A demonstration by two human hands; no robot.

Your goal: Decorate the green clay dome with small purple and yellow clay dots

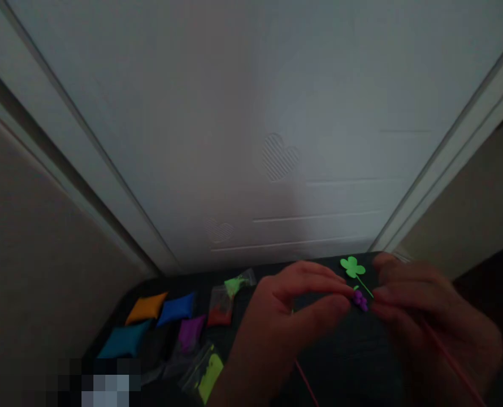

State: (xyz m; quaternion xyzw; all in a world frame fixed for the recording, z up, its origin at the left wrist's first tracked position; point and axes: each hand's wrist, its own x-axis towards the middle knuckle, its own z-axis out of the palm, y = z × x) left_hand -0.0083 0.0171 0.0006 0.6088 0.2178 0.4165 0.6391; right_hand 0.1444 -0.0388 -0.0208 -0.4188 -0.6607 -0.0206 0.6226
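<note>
A small cluster of purple balls (360, 301), like a modelled bunch of grapes with a green bit on top, is between my two hands. My left hand (291, 316) reaches in from the left, thumb and index finger nearly meeting at the cluster's left side in a loose pinch. On the other side, my right hand (438, 316) is closed around a thin reddish stick (452, 359), its fingertips beside the cluster and somewhat blurred. Just behind, a green four-leaf clover (352, 267) lies with its thin stem (365, 286) running toward my right fingertips.
Left on the dark table (336, 362) are orange (146, 308), blue (177, 308), teal (124, 339) and purple (191, 333) packets, plus bags with red (220, 316), green (234, 285) and yellow-green (211, 374) contents. Another reddish stick (306, 384) lies near my left wrist. A white panel (251, 113) rises behind.
</note>
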